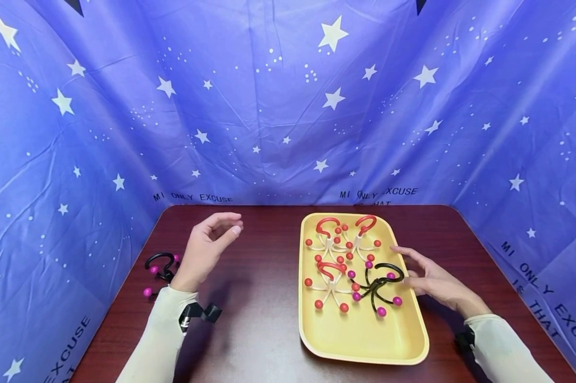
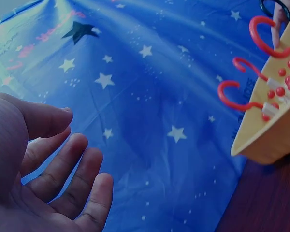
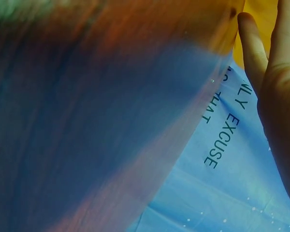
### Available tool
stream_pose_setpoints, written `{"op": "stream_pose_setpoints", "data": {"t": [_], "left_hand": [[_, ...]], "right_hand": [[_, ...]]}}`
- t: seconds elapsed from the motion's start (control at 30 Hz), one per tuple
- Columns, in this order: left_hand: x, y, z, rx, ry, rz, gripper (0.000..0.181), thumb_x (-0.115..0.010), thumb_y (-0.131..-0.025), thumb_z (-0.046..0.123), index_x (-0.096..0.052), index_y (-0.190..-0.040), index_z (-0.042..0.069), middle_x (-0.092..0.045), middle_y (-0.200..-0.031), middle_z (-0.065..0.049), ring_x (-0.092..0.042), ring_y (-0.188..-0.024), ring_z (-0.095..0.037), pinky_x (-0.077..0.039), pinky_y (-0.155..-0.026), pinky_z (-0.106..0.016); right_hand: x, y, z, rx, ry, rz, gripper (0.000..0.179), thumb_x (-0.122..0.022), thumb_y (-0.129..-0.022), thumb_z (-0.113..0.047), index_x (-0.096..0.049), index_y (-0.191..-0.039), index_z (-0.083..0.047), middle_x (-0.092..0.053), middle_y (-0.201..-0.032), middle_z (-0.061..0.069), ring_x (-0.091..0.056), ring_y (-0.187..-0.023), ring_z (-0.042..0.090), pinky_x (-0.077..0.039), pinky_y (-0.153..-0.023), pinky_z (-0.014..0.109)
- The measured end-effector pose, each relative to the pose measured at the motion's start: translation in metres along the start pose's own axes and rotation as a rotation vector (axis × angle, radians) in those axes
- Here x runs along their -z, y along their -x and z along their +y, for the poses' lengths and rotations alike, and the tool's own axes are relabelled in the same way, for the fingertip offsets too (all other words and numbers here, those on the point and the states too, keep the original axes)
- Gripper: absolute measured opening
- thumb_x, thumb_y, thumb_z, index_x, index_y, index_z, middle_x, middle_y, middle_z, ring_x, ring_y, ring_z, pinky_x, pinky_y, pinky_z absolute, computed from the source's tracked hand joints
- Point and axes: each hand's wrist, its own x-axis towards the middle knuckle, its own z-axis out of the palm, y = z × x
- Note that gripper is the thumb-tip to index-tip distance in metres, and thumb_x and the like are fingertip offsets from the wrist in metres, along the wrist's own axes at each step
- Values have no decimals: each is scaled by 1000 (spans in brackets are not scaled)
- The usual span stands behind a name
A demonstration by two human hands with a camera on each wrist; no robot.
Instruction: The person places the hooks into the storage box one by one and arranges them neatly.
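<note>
My left hand (image 1: 211, 247) is raised over the table left of the yellow tray (image 1: 364, 343), its fingers loosely bent with nothing between them. The left wrist view shows the same bare palm and fingers. Fairly straight fingers of my right hand (image 1: 436, 282) rest against the tray's right side. Inside the tray lie three white scalp massagers (image 1: 332, 287) with red hooked handles and red ball tips. Beside them is a black scalp massager (image 1: 376, 285) with magenta balls. Another black scalp massager (image 1: 164, 274) lies on the table, partly hidden behind my left wrist.
The dark red wooden table (image 1: 264, 330) carries the tray right of its middle. A blue star-printed curtain (image 1: 249, 106) hangs around the back and both sides. Each wrist wears a black strap; a black piece (image 1: 211, 313) sticks out from the left one.
</note>
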Motion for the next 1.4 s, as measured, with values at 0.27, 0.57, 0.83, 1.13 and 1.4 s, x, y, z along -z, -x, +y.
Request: {"op": "stream_pose_setpoints", "data": {"t": [0.27, 0.57, 0.83, 1.13, 1.4], "left_hand": [[26, 5, -6, 1, -70, 54, 28, -75, -99, 9, -71, -126, 2, -77, -107, 10, -74, -103, -8, -59, -88, -21], [60, 9, -9, 17, -156, 133, 30, -74, -100, 15, -71, -129, 5, -77, -110, 14, -73, -104, -3, -56, -87, -16], [90, 17, -11, 32, -145, 219, 26, -72, -100, 5, -72, -126, 6, -78, -106, 15, -71, -96, 3, -54, -81, -12], [118, 29, -15, 80, -236, 320, 28, -74, -100, 12, -73, -128, 8, -77, -104, 18, -70, -96, 5, -54, -81, -9], [136, 37, -19, 100, -157, 393, 32, -78, -96, 8, -73, -127, 2, -79, -102, 12, -71, -94, 3, -54, -81, -8]], "right_hand": [[0, 1, 2, 2, -5, 7, 86, -61, -99, 5, -14, -168, -15, -40, -151, 39, -71, -120, 32, -61, -85, 64], [0, 0, 1, 4, -3, 9, 87, -63, -99, 4, -14, -168, -14, -42, -151, 37, -71, -119, 33, -61, -85, 64], [0, -2, 2, 5, -4, 2, 86, -63, -99, 5, -14, -168, -14, -41, -151, 38, -71, -120, 31, -61, -86, 64], [1, -2, 3, -3, -2, 11, 87, -63, -99, 4, -14, -168, -13, -42, -150, 37, -71, -119, 32, -61, -85, 64], [1, -1, 2, -3, -17, 9, 87, -62, -99, 6, -14, -168, -14, -44, -149, 35, -71, -119, 33, -61, -85, 65]]}}
